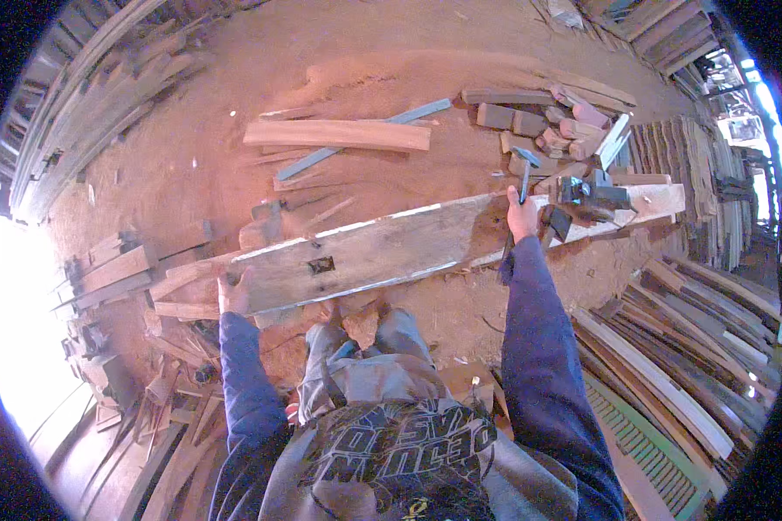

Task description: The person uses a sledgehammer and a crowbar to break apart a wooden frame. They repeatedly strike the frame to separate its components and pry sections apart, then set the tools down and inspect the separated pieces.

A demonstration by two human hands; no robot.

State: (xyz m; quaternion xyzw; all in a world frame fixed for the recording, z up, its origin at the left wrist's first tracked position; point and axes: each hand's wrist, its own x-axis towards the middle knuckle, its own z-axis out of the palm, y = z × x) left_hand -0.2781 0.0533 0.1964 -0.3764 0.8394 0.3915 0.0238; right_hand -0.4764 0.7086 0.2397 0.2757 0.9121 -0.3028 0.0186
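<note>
A long, wide wooden plank lies across in front of me, with a small square hole toward its left part. My left hand grips the plank's left end, its fingers partly hidden by the edge. My right hand is closed round the handle of a hammer, whose head points away from me, over the plank. Just right of that hand, a dark power tool rests on the plank's right part; its exact kind is hard to make out.
Beyond the plank lie a pale board and a blue-grey strip. A heap of wood blocks sits at the far right. Stacked timber lines the left, with more boards and a green slatted panel at near right.
</note>
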